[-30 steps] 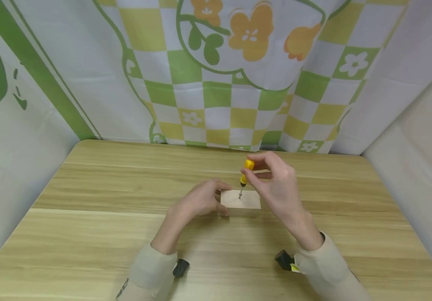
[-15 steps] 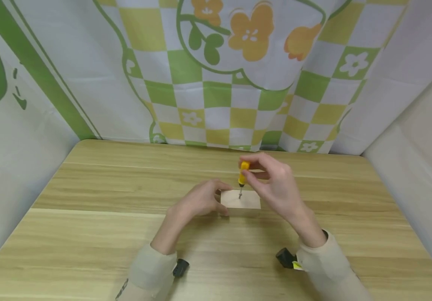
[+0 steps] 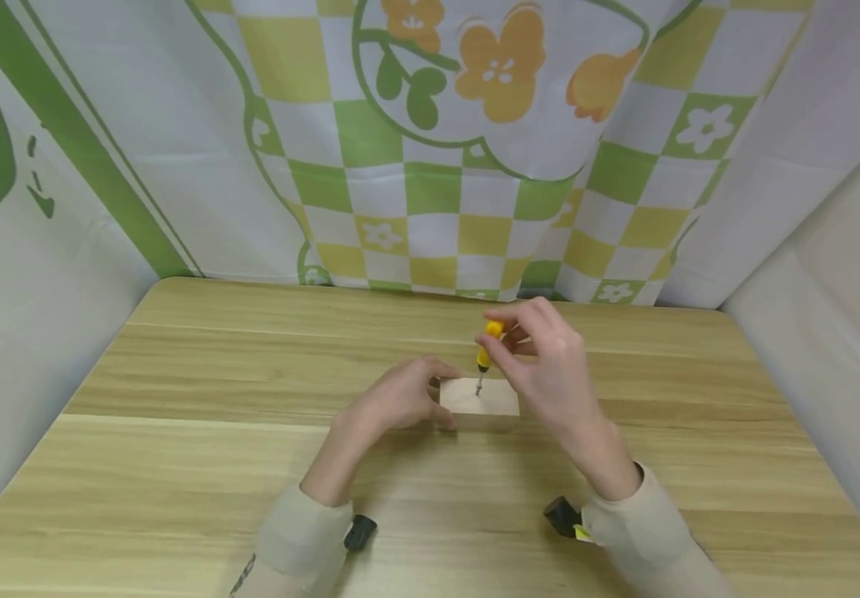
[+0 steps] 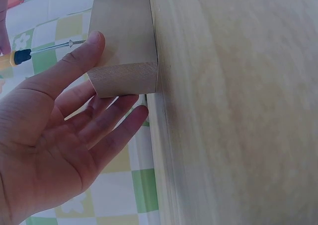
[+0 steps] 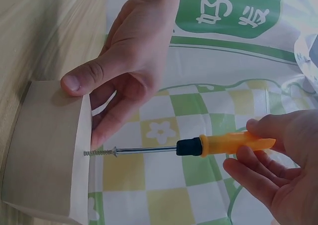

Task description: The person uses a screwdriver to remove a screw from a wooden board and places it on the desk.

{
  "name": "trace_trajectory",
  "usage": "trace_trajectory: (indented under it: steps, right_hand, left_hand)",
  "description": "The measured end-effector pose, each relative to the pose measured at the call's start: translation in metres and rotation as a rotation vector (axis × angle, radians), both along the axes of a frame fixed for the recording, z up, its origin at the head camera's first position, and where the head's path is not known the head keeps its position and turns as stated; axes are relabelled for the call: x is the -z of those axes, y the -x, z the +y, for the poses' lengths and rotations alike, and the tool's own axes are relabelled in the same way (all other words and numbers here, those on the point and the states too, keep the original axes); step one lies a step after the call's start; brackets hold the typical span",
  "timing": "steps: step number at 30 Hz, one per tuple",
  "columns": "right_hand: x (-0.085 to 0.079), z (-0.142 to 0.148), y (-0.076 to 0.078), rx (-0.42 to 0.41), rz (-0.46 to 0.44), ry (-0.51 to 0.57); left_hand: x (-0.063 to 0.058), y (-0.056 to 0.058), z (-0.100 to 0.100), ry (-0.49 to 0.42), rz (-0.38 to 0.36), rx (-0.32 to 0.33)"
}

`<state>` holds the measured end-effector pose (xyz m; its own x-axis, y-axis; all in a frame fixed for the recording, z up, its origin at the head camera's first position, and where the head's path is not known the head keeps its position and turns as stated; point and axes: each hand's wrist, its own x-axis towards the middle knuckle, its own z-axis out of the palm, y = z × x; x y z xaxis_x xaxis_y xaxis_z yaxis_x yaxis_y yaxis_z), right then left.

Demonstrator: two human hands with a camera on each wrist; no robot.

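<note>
A pale wooden block (image 3: 489, 403) lies on the table, its left end held between the thumb and fingers of my left hand (image 3: 398, 394). In the right wrist view a screw (image 5: 101, 152) stands in the block's top face, with much of its thread showing. The tip of a yellow screwdriver (image 5: 228, 143) with a black collar meets the screw head. My right hand (image 3: 552, 365) pinches the screwdriver's handle near its end between thumb and fingers. The screwdriver (image 3: 484, 355) stands nearly upright, tilted slightly to the right at the top.
The wood-grain table (image 3: 198, 482) reaches back to a green and yellow checked cloth (image 3: 430, 191) with flowers. White cloth walls (image 3: 841, 274) flank both sides. A black wrist camera (image 3: 564, 517) sits at the right cuff, another camera (image 3: 360, 532) at the left.
My right hand's fingers shift around the screwdriver handle; its top swings left, then back right. The left hand and the block stay where they were.
</note>
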<state>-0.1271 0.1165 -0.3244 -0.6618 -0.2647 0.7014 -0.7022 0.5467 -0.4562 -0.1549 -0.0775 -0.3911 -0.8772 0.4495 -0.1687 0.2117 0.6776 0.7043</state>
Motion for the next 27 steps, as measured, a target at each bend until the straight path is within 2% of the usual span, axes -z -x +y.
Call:
trace_trajectory:
  steps: [10, 16, 27]
  right_hand:
    - [-0.0009, -0.0001, -0.001, -0.039, 0.005, 0.021]
    - [0.0003, 0.0021, 0.0003, -0.022, -0.013, 0.047]
    - [-0.0051, 0.005, 0.0009, -0.08, -0.05, -0.03]
  left_hand:
    - [-0.0004, -0.0003, -0.0003, -0.007, -0.024, 0.0]
    - [-0.0007, -0.0008, -0.0002, -0.005, -0.04, -0.008]
    - [-0.0005, 0.0004, 0.0008, -0.004, -0.023, -0.005]
